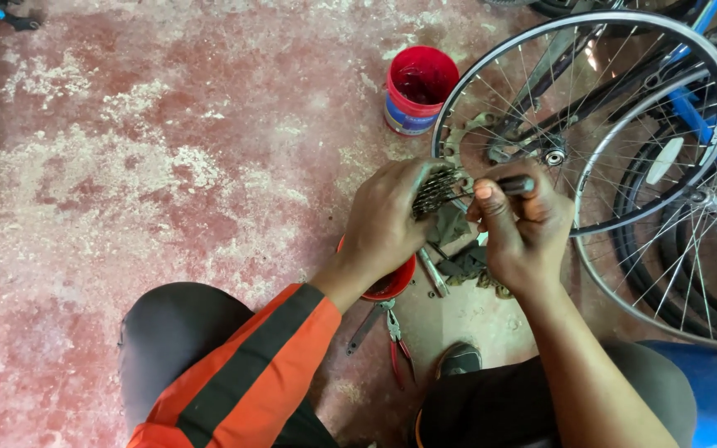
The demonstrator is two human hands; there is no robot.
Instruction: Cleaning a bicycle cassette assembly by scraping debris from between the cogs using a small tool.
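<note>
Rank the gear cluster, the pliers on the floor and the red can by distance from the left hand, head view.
1. Gear cluster: held in the left hand.
2. Pliers: on the floor, below the wrist.
3. Red can: farthest, up by the wheel rim.

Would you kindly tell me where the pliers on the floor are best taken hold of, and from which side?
Probably by the red handles, coming from above on the near side by the knees. The pliers lie flat on the floor, handles spread toward the person, jaws pointing at the red bowl under the left hand.
</note>
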